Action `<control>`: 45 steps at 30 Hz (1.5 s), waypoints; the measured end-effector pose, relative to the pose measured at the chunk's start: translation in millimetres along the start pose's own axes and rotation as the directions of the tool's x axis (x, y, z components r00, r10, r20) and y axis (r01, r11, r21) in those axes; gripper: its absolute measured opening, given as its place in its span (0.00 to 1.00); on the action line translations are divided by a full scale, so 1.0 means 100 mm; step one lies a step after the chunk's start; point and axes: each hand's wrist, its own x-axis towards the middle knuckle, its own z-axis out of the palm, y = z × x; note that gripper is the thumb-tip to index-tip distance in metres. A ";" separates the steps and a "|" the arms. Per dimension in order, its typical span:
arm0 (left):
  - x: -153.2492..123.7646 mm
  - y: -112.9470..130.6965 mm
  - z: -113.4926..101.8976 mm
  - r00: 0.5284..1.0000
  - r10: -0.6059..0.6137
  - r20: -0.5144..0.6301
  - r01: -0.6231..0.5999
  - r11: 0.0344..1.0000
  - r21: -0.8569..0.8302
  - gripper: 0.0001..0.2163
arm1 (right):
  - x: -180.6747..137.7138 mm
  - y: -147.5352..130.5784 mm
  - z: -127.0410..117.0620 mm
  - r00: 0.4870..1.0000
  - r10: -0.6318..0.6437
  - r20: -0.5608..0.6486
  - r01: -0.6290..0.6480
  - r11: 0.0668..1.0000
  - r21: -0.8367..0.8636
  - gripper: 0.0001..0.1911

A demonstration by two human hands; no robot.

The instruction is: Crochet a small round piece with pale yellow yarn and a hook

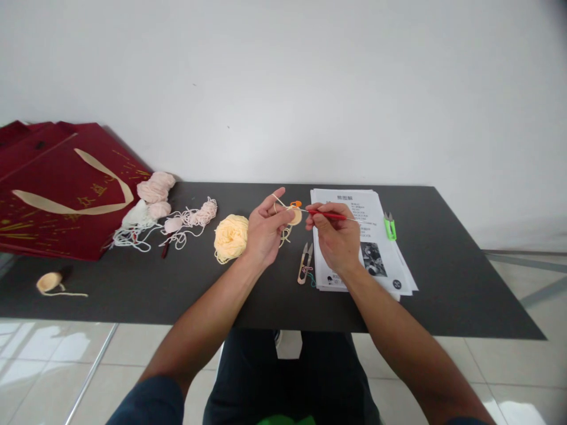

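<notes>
My left hand (267, 227) pinches a small round cream crochet piece (295, 217) between thumb and fingers, its index finger raised with a strand of yarn over it. An orange stitch marker (296, 203) sits at the piece's top edge. In my right hand (335, 233) is a crochet hook with a red handle (328, 215), its metal tip reaching left to the piece. Beside my left wrist lies a ball of pale yellow yarn (231, 237). Whether the hook's tip is inside a loop is too small to tell.
Thread snips (305, 264) lie near printed sheets (349, 198) under my right hand; green snips (390, 226) are at the sheets' right. Leftward are pink yarn (156, 188), white yarn (137, 215), a dark red bag (57, 189) and another cream crochet piece (49, 282) on the dark table (460, 283).
</notes>
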 end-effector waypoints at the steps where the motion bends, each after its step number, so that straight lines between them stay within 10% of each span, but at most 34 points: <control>1: 0.00 0.00 0.00 1.000 -0.002 0.003 0.002 1.000 0.005 0.29 | 0.01 -0.01 -0.01 1.000 0.011 0.008 -0.012 1.000 0.019 0.09; 9: -0.01 -0.02 0.00 1.000 -0.009 -0.009 0.010 0.996 0.088 0.32 | 0.08 -0.13 -0.10 0.997 -0.052 0.057 0.056 0.996 -0.065 0.10; 20: -0.06 -0.11 -0.02 0.898 0.438 0.039 -0.414 0.813 0.409 0.24 | -0.09 -0.21 0.01 0.990 -0.141 -0.032 0.133 0.974 -0.182 0.09; 35: 0.03 -0.04 -0.10 0.980 0.115 0.166 -0.132 0.987 0.095 0.22 | 0.06 -0.24 -0.10 0.996 -0.068 0.055 0.067 0.998 0.012 0.12; 45: 0.00 -0.09 -0.06 0.983 0.145 0.111 -0.159 0.978 0.134 0.09 | 0.05 -0.18 -0.01 0.982 0.187 -0.014 -0.181 0.965 0.188 0.10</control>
